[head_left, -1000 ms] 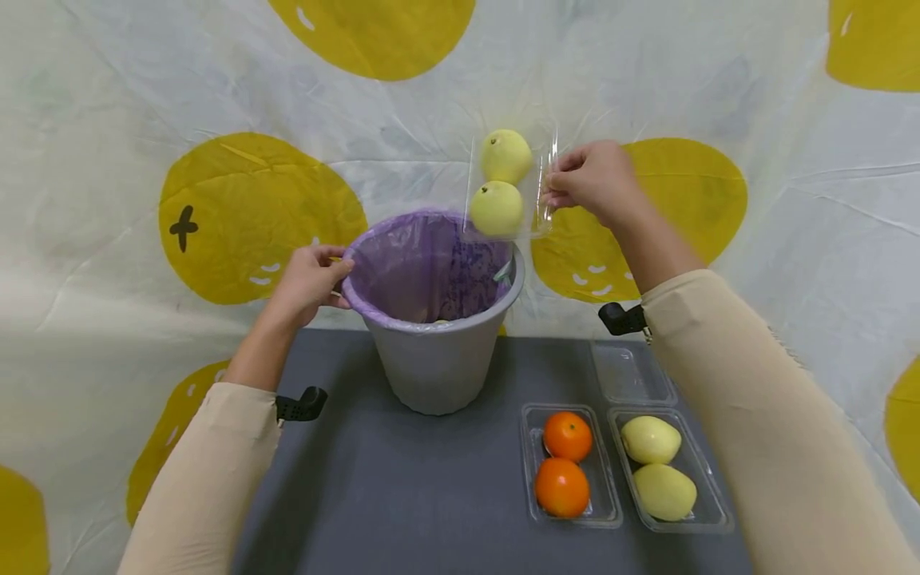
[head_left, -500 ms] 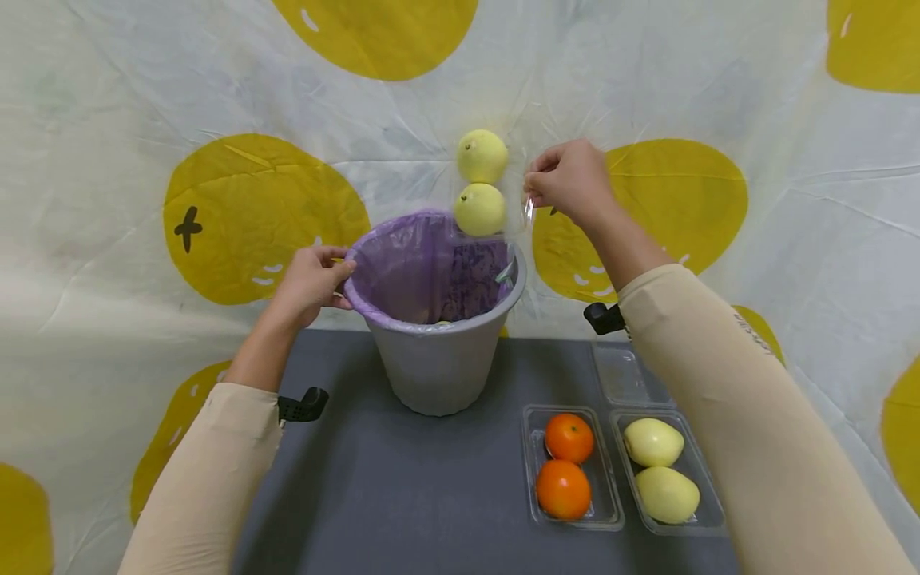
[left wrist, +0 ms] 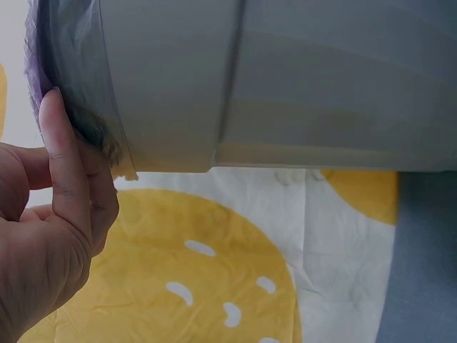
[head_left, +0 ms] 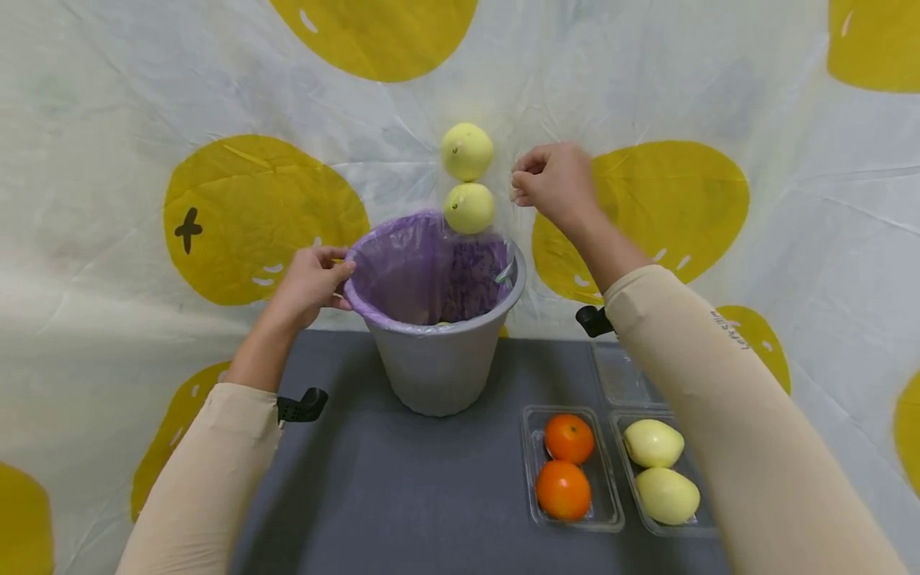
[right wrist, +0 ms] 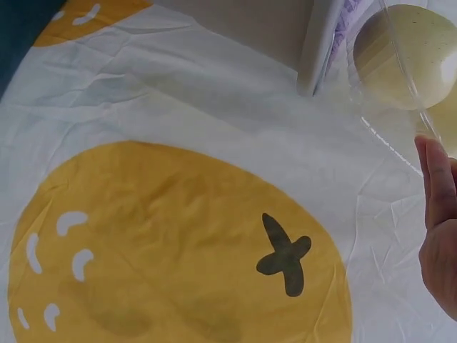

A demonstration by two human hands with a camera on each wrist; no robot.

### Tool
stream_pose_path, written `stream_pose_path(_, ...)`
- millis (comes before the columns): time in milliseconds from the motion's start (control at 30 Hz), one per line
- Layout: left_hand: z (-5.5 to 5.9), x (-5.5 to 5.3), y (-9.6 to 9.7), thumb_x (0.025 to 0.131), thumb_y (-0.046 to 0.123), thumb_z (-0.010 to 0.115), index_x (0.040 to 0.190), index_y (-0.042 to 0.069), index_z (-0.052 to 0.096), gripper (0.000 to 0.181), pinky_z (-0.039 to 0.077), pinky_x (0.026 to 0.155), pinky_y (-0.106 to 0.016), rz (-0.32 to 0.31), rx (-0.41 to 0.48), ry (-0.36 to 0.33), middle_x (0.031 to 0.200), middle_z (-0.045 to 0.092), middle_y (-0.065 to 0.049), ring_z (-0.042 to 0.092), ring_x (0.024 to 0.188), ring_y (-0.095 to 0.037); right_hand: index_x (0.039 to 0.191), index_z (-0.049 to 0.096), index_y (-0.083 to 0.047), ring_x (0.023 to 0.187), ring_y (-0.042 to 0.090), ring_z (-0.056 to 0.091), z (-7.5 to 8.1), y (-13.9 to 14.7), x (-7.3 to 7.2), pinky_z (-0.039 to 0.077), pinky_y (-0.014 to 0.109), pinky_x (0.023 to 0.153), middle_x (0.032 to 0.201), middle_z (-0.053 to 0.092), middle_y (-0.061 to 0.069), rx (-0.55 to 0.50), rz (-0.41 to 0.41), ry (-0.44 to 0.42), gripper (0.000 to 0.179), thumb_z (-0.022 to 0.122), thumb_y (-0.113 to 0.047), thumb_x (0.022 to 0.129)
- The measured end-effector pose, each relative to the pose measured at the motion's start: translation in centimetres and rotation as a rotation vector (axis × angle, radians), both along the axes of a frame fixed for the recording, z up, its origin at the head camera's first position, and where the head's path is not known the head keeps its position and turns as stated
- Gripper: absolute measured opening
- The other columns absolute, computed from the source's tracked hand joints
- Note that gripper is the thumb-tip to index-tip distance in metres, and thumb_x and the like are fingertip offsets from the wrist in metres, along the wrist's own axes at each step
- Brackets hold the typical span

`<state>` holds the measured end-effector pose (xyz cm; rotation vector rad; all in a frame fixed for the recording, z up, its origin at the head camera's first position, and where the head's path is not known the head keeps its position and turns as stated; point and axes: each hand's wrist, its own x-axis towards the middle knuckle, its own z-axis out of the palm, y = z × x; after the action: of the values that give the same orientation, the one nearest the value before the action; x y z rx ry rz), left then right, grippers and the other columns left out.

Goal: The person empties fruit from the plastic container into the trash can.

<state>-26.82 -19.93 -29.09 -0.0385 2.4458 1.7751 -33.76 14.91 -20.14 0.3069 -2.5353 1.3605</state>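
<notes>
- Both hands are occupied: the left hand (head_left: 309, 281) grips the bin (head_left: 437, 371) at its left rim, purple liner (head_left: 402, 275) included, while the right hand (head_left: 561, 182) pinches a clear tray (right wrist: 425, 118) by its right edge, fingertips close together.
- That tray is held up by the bin's mouth, tipped near upright. In the head view the lower fruit (head_left: 469, 208) overlaps the far rim, with the upper fruit (head_left: 467, 152) touching it from above. How squarely it sits over the opening, I cannot tell.
- As plastic goes, it should be thin, light, springy and rather slick. One side edge carries everything, so the load may twist it in the pinch.
- Both fruits look firm, smooth and round: probably most of the weight, ready to roll, and apt to bruise if dropped hard. Whether a film or lid retains them is too transparent to make out.
- A surer hold would be mid-edge, fingers spread well under the base.
- Judging by its walls, the bin is stiff; its liner seems flimsy and could slide, so gripping rim and liner together makes sense.
</notes>
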Motion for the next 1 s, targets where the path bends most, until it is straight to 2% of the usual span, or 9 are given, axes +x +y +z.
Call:
stream_pose_path(233,-0.1,0.0,-0.1,0.108,0.018,0.055,0.158,-0.001,0.036,0.057,0.063,0.063,-0.026,0.003,-0.005,-0.002,0.129,0.05,-0.021,0.065,0.076,-0.014,0.105,0.075,0.008,0.062,0.004,0.068,-0.5,-0.8,-0.4,0.061,0.017,0.064,0.099,0.074,0.019,0.008,-0.008,0.063,0.02,0.064,-0.007,0.097)
stream_pose_path(367,-0.1,0.0,0.1,0.108,0.018,0.055,0.158,-0.001,0.036,0.057,0.063,0.062,-0.026,0.005,0.001,-0.002,0.127,0.051,-0.02,0.065,0.075,-0.014,0.103,0.077,0.003,0.063,0.004,0.068,-0.6,-1.0,-0.5,0.06,0.016,0.063,0.098,0.075,0.017,0.077,-0.05,0.09,0.021,0.062,-0.008,0.096)
stream_pose_path(633,0.2,0.0,0.4,0.108,0.018,0.055,0.158,-0.001,0.037,0.056,0.063,0.061,-0.026,0.002,-0.001,0.008,0.125,0.051,-0.019,0.065,0.075,-0.014,0.104,0.08,-0.003,0.063,0.007,0.069,-0.8,-1.2,-0.5,0.058,0.017,0.063,0.094,0.077,0.012,0.131,-0.11,0.123,0.025,0.058,-0.012,0.096)
stream_pose_path(800,0.2,0.0,0.4,0.108,0.018,0.055,0.157,-0.001,0.038,0.056,0.063,0.061,-0.026,0.003,-0.007,0.007,0.126,0.051,-0.021,0.066,0.074,-0.014,0.103,0.082,-0.005,0.06,0.004,0.066,-1.0,-1.5,-0.7,0.056,0.017,0.062,0.089,0.076,0.007,0.135,-0.145,0.163,0.026,0.057,-0.013,0.096)
stream_pose_path(1000,0.2,0.2,0.4,0.108,0.018,0.055,0.158,0.0,0.036,0.057,0.063,0.062,-0.026,-0.001,-0.013,0.003,0.132,0.05,-0.022,0.065,0.074,-0.014,0.1,0.082,-0.006,0.059,0.003,0.062,-1.2,-1.9,-0.8,0.052,0.016,0.062,0.087,0.076,0.008,0.135,-0.183,0.243,0.025,0.059,-0.013,0.096)
